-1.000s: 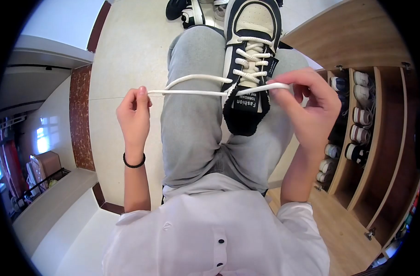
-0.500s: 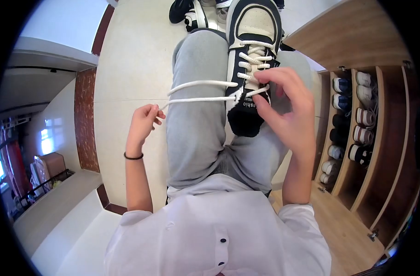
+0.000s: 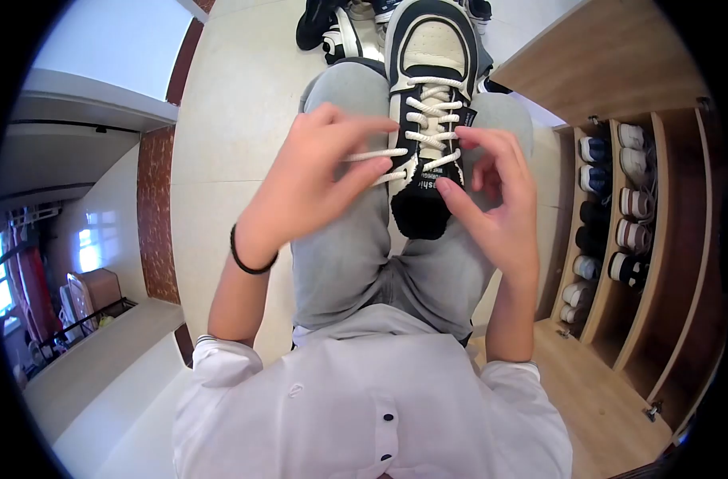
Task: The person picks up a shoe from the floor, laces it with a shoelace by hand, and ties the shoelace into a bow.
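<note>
A black-and-cream sneaker (image 3: 428, 48) rests across my lap, toe pointing away from me. White shoelaces (image 3: 432, 120) cross over its tongue (image 3: 436, 169). Two lace ends come out of the left eyelets and run behind my left hand (image 3: 312, 176), which hovers over the left thigh. Its thumb and forefinger are apart near those laces. On the shoe's right side, my right hand (image 3: 499, 195) has its thumb by the tongue and its forefinger at the right eyelets. A gap shows between them, while the other fingers curl loosely.
To the right stands an open wooden shoe cabinet (image 3: 659, 239) with several pairs of shoes in its slots. More shoes (image 3: 344, 32) lie on the tiled floor (image 3: 228, 120) beyond my knees. A ledge with a wire basket (image 3: 100, 323) is at the left.
My left hand has moved from the far left, where it pinched the pulled-out laces, to beside the shoe, and its fingers have opened. The right hand has shifted slightly at the right eyelets.
</note>
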`<action>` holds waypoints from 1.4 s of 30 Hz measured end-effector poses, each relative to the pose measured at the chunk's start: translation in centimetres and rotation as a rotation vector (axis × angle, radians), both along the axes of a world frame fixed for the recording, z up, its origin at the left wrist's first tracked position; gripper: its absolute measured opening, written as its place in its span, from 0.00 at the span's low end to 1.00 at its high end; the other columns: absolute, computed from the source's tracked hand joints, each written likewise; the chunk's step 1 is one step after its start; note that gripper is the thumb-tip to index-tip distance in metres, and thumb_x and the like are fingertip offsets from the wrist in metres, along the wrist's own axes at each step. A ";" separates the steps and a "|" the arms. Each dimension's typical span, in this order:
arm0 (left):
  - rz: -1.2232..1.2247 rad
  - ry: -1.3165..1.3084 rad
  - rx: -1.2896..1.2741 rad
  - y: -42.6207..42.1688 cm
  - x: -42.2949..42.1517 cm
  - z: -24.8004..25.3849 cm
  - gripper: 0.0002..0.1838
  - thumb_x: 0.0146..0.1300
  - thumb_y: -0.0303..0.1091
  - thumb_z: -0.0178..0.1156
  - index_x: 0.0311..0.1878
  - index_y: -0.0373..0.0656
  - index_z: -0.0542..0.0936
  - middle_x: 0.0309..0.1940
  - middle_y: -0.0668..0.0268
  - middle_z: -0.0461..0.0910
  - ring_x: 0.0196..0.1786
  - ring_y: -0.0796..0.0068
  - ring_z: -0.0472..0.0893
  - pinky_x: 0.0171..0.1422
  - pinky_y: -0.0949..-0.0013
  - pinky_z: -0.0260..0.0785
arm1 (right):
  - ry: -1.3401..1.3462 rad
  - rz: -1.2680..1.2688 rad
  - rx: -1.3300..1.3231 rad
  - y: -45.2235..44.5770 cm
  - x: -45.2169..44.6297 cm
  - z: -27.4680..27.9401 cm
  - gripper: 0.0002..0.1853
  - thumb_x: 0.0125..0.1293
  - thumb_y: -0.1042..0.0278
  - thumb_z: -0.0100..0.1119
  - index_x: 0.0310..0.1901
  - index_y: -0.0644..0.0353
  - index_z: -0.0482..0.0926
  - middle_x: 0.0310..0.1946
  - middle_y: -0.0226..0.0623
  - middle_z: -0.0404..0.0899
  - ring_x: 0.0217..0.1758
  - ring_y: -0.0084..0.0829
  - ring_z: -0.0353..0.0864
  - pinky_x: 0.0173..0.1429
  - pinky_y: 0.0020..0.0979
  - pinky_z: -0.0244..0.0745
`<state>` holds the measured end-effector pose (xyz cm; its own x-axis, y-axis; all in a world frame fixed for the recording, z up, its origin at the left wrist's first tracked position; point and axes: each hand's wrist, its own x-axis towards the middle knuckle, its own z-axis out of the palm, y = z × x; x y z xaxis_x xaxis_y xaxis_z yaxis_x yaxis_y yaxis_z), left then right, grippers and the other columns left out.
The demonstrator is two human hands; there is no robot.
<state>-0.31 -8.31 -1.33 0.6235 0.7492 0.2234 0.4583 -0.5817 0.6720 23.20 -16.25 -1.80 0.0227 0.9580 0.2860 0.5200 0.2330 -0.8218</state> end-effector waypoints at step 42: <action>0.047 -0.312 0.223 -3.4 6.8 -1.1 0.09 0.55 0.22 0.73 0.39 0.41 0.85 0.33 0.64 0.84 0.35 0.64 0.81 0.38 0.66 0.73 | 0.620 -0.149 -0.271 -2.5 1.9 -2.0 0.10 0.68 0.79 0.67 0.49 0.74 0.84 0.27 0.31 0.84 0.27 0.17 0.80 0.33 0.20 0.73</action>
<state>6.53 -11.74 -2.39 0.4662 0.6866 0.5579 0.2813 -0.7130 0.6423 25.07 -18.78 -3.79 0.2416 0.9677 -0.0718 -0.0542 -0.0604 -0.9967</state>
